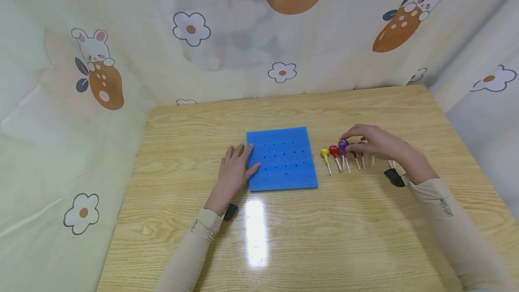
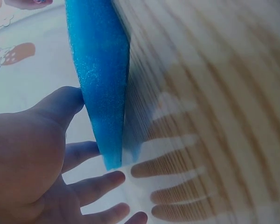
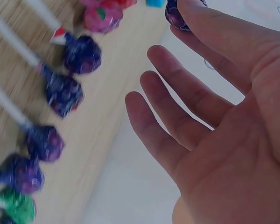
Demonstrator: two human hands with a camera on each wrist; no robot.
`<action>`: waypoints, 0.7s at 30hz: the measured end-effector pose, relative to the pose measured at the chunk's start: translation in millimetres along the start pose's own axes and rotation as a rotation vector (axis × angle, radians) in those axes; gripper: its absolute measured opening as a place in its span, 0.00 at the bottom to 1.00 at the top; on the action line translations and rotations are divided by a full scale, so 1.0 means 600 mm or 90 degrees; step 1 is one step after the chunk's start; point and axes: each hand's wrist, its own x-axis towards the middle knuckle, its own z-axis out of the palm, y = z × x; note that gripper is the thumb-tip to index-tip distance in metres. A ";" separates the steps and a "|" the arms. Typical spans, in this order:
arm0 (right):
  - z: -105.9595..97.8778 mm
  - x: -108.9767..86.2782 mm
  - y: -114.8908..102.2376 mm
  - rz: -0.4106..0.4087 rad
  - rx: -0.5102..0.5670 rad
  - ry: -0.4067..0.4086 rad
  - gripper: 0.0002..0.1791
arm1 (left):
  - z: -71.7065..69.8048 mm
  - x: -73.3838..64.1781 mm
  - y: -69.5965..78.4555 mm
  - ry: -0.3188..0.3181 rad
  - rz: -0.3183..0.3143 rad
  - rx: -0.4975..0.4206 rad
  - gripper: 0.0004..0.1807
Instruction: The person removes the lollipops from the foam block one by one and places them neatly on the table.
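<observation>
My right hand (image 1: 375, 142) pinches a purple-wrapped lollipop (image 1: 343, 144) by its head between thumb and index finger. In the right wrist view that lollipop (image 3: 176, 17) shows at the top, the other three fingers spread loosely. Beside it in a row lie a yellow lollipop (image 1: 325, 152) and a red lollipop (image 1: 334, 150); others sit partly hidden under the hand. With fingers extended, my left hand (image 1: 233, 170) rests at the left edge of a blue foam board (image 1: 279, 179) dotted with rows of small holes. Its thumb touches the board (image 2: 100, 93) in the left wrist view.
Further along the row, the right wrist view shows several dark purple lollipops (image 3: 64, 95), a pink lollipop (image 3: 102, 18) and a green lollipop (image 3: 19, 205). Everything lies on a wood-grain table (image 1: 332, 242), with a printed curtain (image 1: 235, 57) behind and at both sides.
</observation>
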 end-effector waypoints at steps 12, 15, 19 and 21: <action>-0.031 -0.032 0.036 0.041 -0.030 -0.012 0.18 | 0.001 0.001 0.001 0.003 0.004 -0.002 0.37; -0.041 -0.039 0.045 0.057 -0.033 -0.018 0.18 | 0.000 0.001 0.001 0.002 0.003 -0.002 0.37; -0.054 -0.049 0.059 0.076 -0.039 -0.023 0.19 | -0.001 0.002 0.000 -0.001 -0.001 0.002 0.37; -0.059 -0.054 0.067 0.088 -0.045 -0.026 0.19 | -0.002 0.001 0.001 -0.003 -0.002 0.002 0.37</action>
